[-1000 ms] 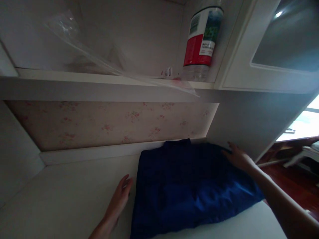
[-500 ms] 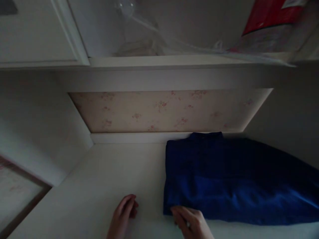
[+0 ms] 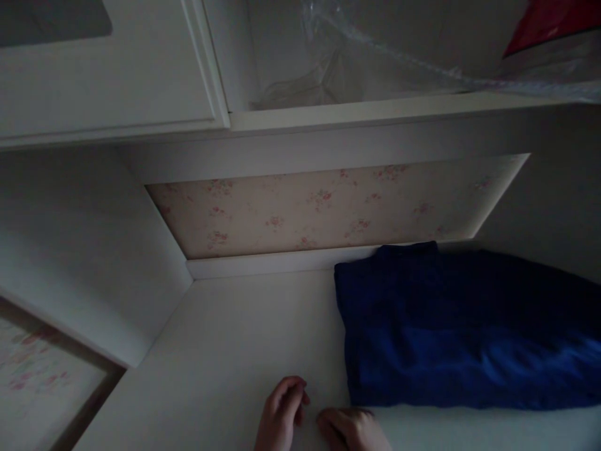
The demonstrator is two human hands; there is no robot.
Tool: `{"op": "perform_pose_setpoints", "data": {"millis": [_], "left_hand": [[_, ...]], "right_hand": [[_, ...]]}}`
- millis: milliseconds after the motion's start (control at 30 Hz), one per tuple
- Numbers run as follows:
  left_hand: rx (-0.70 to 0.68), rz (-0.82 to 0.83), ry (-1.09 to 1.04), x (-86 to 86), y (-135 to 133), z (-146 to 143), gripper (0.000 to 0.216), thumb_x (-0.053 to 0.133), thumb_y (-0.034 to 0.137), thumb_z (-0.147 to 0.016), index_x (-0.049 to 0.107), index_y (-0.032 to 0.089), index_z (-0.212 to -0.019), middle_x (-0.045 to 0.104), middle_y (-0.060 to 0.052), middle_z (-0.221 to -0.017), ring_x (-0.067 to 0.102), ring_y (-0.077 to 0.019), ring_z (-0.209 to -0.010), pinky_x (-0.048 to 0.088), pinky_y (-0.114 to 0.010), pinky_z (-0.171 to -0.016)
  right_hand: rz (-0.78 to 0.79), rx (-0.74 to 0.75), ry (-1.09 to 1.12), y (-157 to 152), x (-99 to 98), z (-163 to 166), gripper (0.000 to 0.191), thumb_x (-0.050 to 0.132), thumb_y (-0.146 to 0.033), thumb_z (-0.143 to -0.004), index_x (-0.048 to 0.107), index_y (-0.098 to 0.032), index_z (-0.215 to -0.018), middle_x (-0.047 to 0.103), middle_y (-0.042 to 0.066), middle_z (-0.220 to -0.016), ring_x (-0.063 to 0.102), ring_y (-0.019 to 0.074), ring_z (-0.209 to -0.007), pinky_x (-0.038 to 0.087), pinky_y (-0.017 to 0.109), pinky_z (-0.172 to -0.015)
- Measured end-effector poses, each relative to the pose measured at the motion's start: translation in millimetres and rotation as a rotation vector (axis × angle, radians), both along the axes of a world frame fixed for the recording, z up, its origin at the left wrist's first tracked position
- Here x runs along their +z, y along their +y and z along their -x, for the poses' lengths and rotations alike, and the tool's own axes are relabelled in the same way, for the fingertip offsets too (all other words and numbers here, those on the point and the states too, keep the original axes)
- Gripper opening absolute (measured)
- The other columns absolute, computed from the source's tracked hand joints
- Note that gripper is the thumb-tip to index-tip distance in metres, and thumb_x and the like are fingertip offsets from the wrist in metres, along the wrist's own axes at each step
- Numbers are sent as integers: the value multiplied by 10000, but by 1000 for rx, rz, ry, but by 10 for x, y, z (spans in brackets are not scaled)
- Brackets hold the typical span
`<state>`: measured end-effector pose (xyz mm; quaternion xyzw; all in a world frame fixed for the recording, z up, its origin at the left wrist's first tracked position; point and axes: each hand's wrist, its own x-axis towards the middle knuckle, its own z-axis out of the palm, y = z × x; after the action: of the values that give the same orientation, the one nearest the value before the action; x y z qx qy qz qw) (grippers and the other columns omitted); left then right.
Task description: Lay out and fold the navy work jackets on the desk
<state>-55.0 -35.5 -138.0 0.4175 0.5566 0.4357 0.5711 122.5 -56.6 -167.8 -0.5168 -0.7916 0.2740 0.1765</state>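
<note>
White shelf (image 3: 244,338): folded dark-blue garment (image 3: 460,332), smooth, flat. Left hand (image 3: 282,416), right hand (image 3: 352,429) beside it; grips curled, empty.

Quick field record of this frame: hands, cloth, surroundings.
left hand: fingers curled, resting on white shelf surface, holds nothing
right hand: on the surface at the near corner of the folded blue garment; contact unclear
garment: lies flat, against the floral back panel
above: clear plastic sheet on upper shelf
</note>
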Motion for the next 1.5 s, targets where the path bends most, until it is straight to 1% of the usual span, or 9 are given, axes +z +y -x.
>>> {"op": "perform_pose_setpoints", "data": {"millis": [133,333,400,600,833,1033,1200,1333,1500], "left_hand": [[-21,8,-7,18,-16,5,514,642,679,-702,691,180,-818,638,-23,-668,506,-153,-559,387,-285,-557],[-40,1,12,36,-74,4,449,620,611,-751,688,178,-848,644,-19,-694,515,-156,-592,403,-283,-593],[-42,0,24,38,-82,5,430,616,595,-765,686,180,-850,648,-19,-705,516,-156,-595,406,-284,-601],[-45,-12,35,36,-80,22,406,593,563,-795,682,177,-884,650,-20,-724,529,-162,-614,413,-288,-623],[-47,-24,31,30,-81,26,394,593,561,-792,679,182,-861,648,-19,-713,540,-170,-626,413,-291,-630],[-41,-17,32,37,-80,20,391,598,562,-787,681,186,-854,651,-19,-710,538,-170,-618,417,-292,-627],[-32,-5,44,80,-75,14,396,597,561,-781,686,182,-855,646,-20,-703,535,-172,-627,418,-292,-635],[-31,-4,52,80,-75,10,386,592,554,-785,687,187,-858,652,-20,-711,536,-172,-627,419,-293,-643],[-40,-8,54,68,-85,14,390,590,562,-790,686,190,-857,652,-20,-713,541,-171,-626,424,-291,-645]], "right_hand": [[-10,-15,5,-13,31,20,363,358,-360,-967,636,-261,-756,715,-8,-687,671,157,-609,323,256,-535],[28,-42,12,-52,171,38,370,367,-363,-995,634,-255,-762,713,-16,-705,686,144,-668,355,230,-588],[29,-37,15,-55,186,37,379,358,-372,-1001,637,-257,-771,707,-16,-696,684,145,-665,360,230,-591],[11,-16,14,-40,120,22,397,336,-396,-1001,653,-263,-801,724,-7,-732,693,160,-677,354,246,-587],[20,0,5,-38,114,14,383,338,-390,-998,659,-267,-828,725,-1,-748,695,164,-697,349,246,-595],[27,-3,7,-29,71,7,383,338,-389,-991,633,-261,-784,709,-8,-702,676,151,-652,338,240,-584],[16,3,13,-28,37,5,360,350,-376,-987,641,-266,-806,727,-7,-744,690,155,-684,328,245,-585],[21,-6,31,-24,-3,8,368,345,-374,-979,624,-260,-768,710,-10,-706,670,148,-646,323,246,-571],[18,-5,36,-26,43,6,376,338,-378,-985,637,-262,-790,714,-7,-719,670,143,-645,329,242,-573]]}}
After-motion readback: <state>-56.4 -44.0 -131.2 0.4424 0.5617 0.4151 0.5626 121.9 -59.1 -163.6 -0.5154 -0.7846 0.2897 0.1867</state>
